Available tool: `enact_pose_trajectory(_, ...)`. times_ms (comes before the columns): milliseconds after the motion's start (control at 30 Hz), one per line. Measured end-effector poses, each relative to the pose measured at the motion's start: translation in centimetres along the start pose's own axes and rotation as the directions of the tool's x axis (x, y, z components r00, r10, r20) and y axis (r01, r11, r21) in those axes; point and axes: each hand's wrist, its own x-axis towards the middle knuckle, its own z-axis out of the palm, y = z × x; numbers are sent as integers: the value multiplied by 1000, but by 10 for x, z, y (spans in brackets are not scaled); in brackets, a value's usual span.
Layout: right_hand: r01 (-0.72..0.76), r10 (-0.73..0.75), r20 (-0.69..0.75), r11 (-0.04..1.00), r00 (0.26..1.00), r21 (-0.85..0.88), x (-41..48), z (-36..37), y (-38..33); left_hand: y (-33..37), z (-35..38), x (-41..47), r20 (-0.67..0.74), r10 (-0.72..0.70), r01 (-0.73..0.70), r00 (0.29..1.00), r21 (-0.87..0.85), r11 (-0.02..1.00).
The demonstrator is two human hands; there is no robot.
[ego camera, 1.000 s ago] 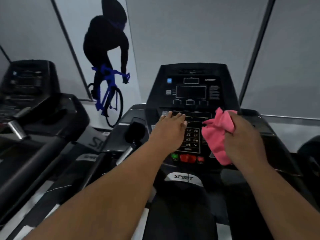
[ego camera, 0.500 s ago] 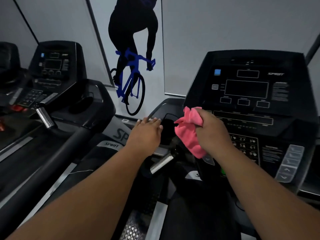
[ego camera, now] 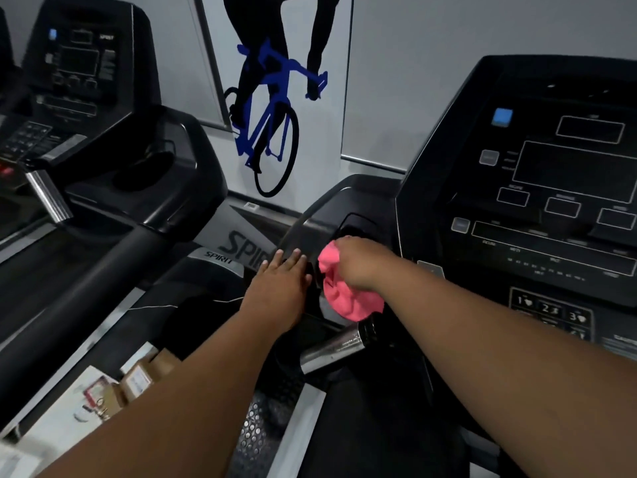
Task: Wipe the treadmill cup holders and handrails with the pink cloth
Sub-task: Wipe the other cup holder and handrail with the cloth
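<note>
Nearest the camera, lower left: small cardboard boxes [ego camera: 139, 376] on a pale surface. Beside them is a perforated metal plate [ego camera: 256, 431] at the treadmill's base.

Above that, a chrome grip bar [ego camera: 334, 348] projects from under the console, tilted, with a dark collar at its upper end.

Left hand [ego camera: 281, 291]: fingers straight and together, palm down, lying flat on the black housing just left of the cup holder [ego camera: 358, 224]. It holds nothing.

Right hand [ego camera: 362, 263]: closed around the pink cloth [ego camera: 344, 298], which is bunched. The cloth sits at the near edge of the cup holder recess and hangs below the hand, just above the chrome grip bar. Contact with the bar cannot be confirmed.

Right of the recess: the console [ego camera: 551, 188], display dark, numbered keys at lower right.

Left: a second treadmill [ego camera: 103, 98] with its black handrail [ego camera: 86, 270].

Far wall: a cyclist graphic [ego camera: 272, 98] in black and blue.
</note>
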Motion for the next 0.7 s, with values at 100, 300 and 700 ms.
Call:
enact_pose_trajectory(100,-43,66,208,993,976,-112,22,2,-3,-6,15,4,8,-2,3,1000,-30,1000)
enact_pose_trajectory(300,-104,135,368,989,920,-105,43,22,4,-8,30,2,-77,12,-18,997,-76,997)
enact_pose_trajectory(700,-188,134,385,976,913,106,43,13,0,-2,36,-3,-96,-26,13,995,-128,992)
